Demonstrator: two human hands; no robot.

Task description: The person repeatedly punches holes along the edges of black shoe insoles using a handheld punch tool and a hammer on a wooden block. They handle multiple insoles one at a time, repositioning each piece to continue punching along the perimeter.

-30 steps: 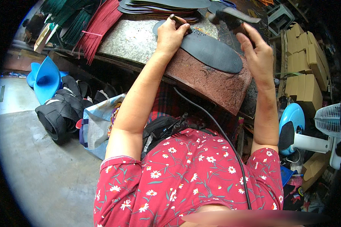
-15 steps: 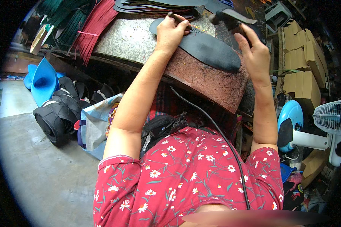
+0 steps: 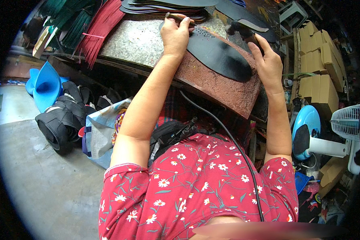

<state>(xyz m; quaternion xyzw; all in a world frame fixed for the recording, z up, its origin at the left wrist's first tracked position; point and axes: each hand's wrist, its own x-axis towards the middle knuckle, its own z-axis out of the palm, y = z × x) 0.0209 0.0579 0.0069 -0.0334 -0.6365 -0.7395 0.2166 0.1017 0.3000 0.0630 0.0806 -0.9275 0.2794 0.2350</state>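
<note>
A black shoe-sole-shaped sheet (image 3: 222, 58) lies slantwise on a rough reddish-brown slab (image 3: 212, 94). Small holes dot its far left end. My left hand (image 3: 174, 38) is closed round a dark rod-like punch (image 3: 172, 16) over that dotted end; the fingers hide the punch's tip. To the right, my right hand (image 3: 269, 66) grips a claw hammer (image 3: 246, 29) by its handle, its dark head raised beyond the sheet's right side. The hammer is apart from the punch.
Stacked black sole sheets (image 3: 164, 9) lie at the back, with another dark sheet (image 3: 244, 16) nearby. Bundles of red strips (image 3: 104, 30) occupy the left. Cardboard boxes (image 3: 318, 92) and a fan (image 3: 344, 124) stand right. A black cable (image 3: 224, 128) hangs before the bench.
My left hand and the punch have shifted slightly left, uncovering more holes. The sheet's near end has swung a little toward me. The hammer has moved slightly away from me.
</note>
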